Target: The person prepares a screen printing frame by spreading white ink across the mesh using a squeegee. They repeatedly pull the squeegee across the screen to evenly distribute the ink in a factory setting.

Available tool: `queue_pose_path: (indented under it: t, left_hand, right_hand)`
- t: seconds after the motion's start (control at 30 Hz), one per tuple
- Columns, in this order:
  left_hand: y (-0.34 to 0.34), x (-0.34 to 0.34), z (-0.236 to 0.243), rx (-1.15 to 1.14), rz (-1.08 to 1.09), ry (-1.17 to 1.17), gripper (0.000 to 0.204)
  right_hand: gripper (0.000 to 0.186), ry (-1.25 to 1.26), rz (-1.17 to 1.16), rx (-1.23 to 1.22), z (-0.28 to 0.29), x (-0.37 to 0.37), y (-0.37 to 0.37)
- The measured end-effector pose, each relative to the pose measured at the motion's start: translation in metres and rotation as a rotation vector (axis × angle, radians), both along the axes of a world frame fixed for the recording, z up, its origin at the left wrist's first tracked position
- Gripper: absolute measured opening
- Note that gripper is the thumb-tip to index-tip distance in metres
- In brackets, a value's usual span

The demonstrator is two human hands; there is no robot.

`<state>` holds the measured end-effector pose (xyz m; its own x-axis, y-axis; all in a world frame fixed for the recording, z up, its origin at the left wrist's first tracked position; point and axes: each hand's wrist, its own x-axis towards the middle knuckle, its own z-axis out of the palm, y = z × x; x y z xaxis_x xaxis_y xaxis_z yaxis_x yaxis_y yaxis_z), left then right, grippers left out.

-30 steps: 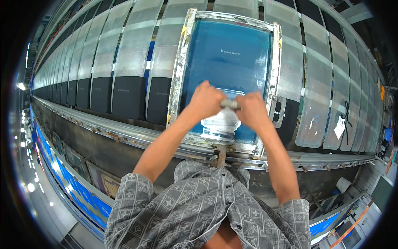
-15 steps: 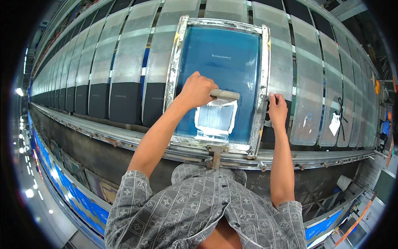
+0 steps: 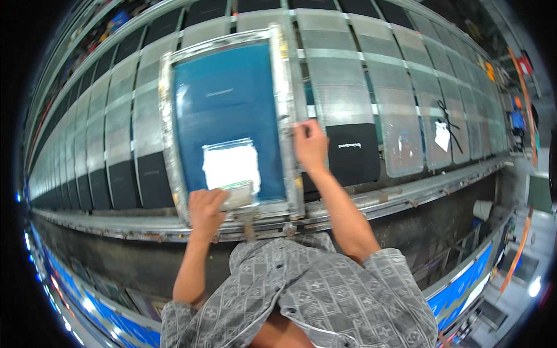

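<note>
My left hand is closed around a squeegee, low on a screen-printing frame with blue mesh. A patch of white ink lies just above the squeegee. My right hand has its fingers curled at the frame's right side, on what appears to be its handle, which the fingers mostly hide. Beside that hand, a black piece with small white print lies on a board.
A long row of pale boards, many with black pieces, runs across the bench. A metal rail runs along its near edge. A white tag with black cord lies on a right-hand board. A pale bucket sits at lower right.
My left hand has carried the squeegee down toward the frame's near edge. My right hand left the squeegee for the frame's side. The frame has shifted left, exposing a printed black piece.
</note>
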<state>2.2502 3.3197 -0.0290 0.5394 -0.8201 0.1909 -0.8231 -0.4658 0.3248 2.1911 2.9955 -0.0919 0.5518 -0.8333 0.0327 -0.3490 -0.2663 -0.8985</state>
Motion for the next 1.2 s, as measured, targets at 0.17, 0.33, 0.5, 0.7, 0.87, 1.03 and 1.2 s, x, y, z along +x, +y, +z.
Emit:
queue_pose_path:
  t: [0.17,0.33,0.5,0.7,0.87,1.03,1.2]
  left_hand:
    - [0.042,0.054,0.012,0.070,-0.047,0.021,0.044]
    - [0.046,0.069,0.016,0.094,-0.068,0.092,0.039]
    - [0.038,0.083,0.013,0.135,-0.075,0.157,0.028]
    - [0.028,0.093,0.014,0.220,-0.085,0.245,0.028]
    - [0.017,0.094,0.016,0.291,-0.089,0.232,0.034]
    - [0.019,0.096,0.007,0.352,-0.088,0.195,0.041]
    - [0.004,0.098,0.012,0.402,-0.077,0.202,0.038]
  right_hand:
    - [0.028,-0.106,-0.047,0.069,-0.011,0.038,0.064]
    - [0.027,-0.085,-0.053,0.094,-0.003,0.043,0.072]
    - [0.022,-0.067,-0.075,0.092,-0.014,0.049,0.075]
    - [0.018,0.014,0.010,0.077,-0.017,0.036,0.070]
    - [0.028,-0.082,-0.371,0.031,-0.013,-0.087,0.037]
    - [0.017,0.189,-0.416,0.024,-0.027,-0.219,0.028]
    - [0.016,0.263,-0.052,-0.103,-0.020,-0.219,0.036]
